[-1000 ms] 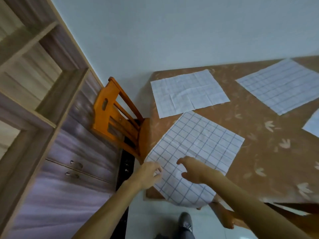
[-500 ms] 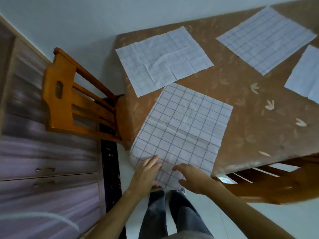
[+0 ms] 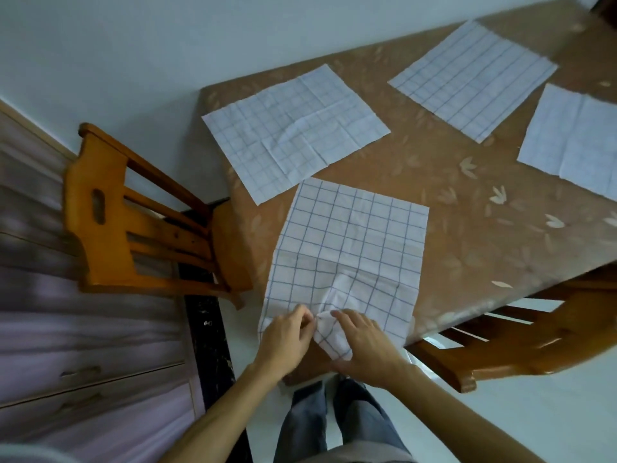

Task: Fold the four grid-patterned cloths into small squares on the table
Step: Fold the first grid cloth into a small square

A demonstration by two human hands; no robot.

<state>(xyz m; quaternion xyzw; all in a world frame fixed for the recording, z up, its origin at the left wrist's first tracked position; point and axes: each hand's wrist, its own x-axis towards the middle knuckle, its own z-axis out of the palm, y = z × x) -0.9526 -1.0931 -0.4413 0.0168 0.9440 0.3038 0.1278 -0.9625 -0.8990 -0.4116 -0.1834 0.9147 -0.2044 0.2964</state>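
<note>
Four white grid-patterned cloths lie spread flat on the brown table [image 3: 467, 208]. The nearest cloth [image 3: 350, 245] hangs over the table's front edge. My left hand [image 3: 287, 339] and my right hand [image 3: 364, 345] both pinch its near edge, which is bunched up between them. A second cloth [image 3: 293, 128] lies just behind it to the left. A third cloth [image 3: 474, 78] sits at the far right, and a fourth cloth [image 3: 574, 138] is cut off by the right edge of the view.
An orange wooden chair [image 3: 133, 222] stands at the table's left end, against purple-grey drawers [image 3: 66, 329]. A second wooden chair [image 3: 521, 335] is tucked under the table at the right. My legs [image 3: 334, 422] are close to the table's front edge.
Both hands have closed on the near edge of the nearest cloth and gathered it into a bunch. The view has tilted further down.
</note>
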